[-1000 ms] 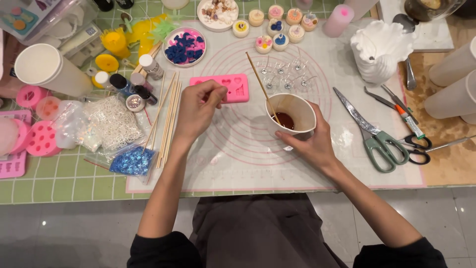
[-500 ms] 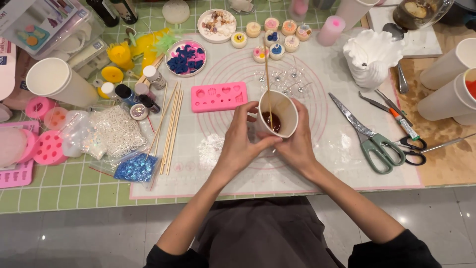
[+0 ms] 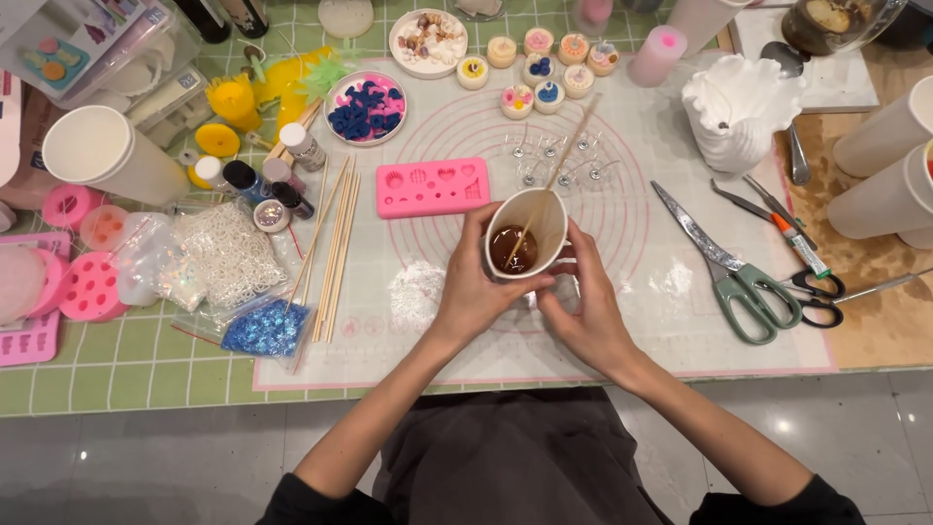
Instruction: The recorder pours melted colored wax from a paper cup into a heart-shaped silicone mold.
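Both hands wrapped around 1 white paper cup point(image 3: 526, 233), held just above the round-patterned silicone mat point(image 3: 671, 292) near its middle. Left hand point(image 3: 473, 292) cupping the cup's left wall, thumb toward the rim, grip pressed against the paper. Right hand point(image 3: 583, 311) closing on the right wall and lower edge, fingers curled in, grip likewise pinching the cup. Cup mouth facing up toward the camera, tilted slightly away; dark brown liquid pooled at the bottom. Inside, 1 thin wooden stick point(image 3: 554, 180), lower tip in the liquid, long axis running diagonally, upper end leaning over the far rim and pointing up and to the right.

Just beyond the left hand, a pink silicone mould point(image 3: 432, 187) lying flat, long axis left to right. Behind the cup, a cluster of small clear wick holders point(image 3: 559, 160). Left of the mould, a loose bundle of wooden skewers point(image 3: 335, 243), long axes running near to far, leaning slightly right. Further left, a bag of blue glitter point(image 3: 264, 329) and a bag of white mesh-like bits point(image 3: 228, 258). Right of the hands, green-handled scissors point(image 3: 739, 277), blades pointing up and left, handles toward the near edge. At the far side of the tabletop point(image 3: 146, 374), a round dish of blue shapes point(image 3: 366, 107) and several small finished candles point(image 3: 544, 68). White crimped vessel point(image 3: 736, 107) at the far right.
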